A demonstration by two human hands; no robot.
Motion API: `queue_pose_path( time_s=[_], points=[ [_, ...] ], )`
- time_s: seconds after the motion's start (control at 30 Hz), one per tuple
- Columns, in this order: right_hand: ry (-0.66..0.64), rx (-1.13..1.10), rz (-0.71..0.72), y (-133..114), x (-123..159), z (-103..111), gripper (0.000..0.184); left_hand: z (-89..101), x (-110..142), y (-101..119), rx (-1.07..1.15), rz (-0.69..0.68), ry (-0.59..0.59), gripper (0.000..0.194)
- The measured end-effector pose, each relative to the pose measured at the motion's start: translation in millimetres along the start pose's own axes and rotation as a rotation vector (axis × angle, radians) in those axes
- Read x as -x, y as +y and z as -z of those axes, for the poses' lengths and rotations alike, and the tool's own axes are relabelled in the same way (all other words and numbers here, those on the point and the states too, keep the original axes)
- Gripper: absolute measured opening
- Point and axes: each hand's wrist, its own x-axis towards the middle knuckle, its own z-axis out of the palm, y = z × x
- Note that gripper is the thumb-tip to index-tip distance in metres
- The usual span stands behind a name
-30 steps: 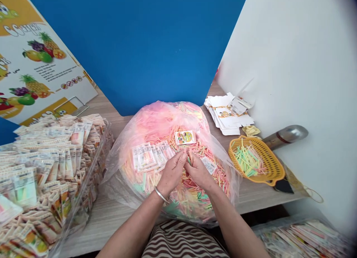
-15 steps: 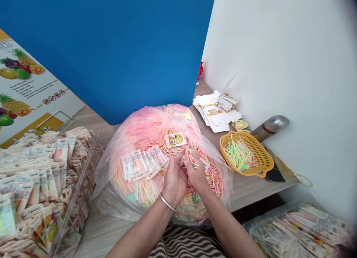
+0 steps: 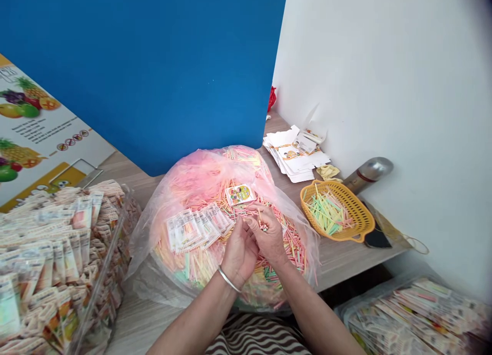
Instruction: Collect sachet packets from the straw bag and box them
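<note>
The right hand point(image 3: 269, 236) pinches a few colored sticks point(image 3: 262, 225) between its fingertips; the left hand point(image 3: 240, 253) curls just beside it, its grip unclear.

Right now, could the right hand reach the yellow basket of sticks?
Probably yes: only the soft edge of the clear plastic bag lies between the right hand and the yellow basket.

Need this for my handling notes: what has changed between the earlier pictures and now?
The left hand has drawn back slightly from the right hand, whose fingers now pinch a few straw pieces. The view has also swung, shifting the scene left. The card and packets stayed put on the pile in the bag.
</note>
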Motion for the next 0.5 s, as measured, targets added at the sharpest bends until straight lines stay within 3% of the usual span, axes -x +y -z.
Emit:
queue_pose_path(
  time_s=[0.13,0.3,0.5],
  points=[
    [-0.050,0.056,-0.035,-0.7,0.8,2.2,0.021,-1.8,-0.5,0.1,0.000,0.007,-0.053,0.038],
    [-0.109,0.116,-0.025,1.4,4.7,5.3,0.031,2.8,-1.4,-2.3,-0.019,0.006,-0.018,0.040],
    [-0.119,0.199,-0.031,2.5,2.4,8.6,0.038,7.8,-0.9,-6.5,-0.178,-0.088,-0.090,0.027]
  ],
)
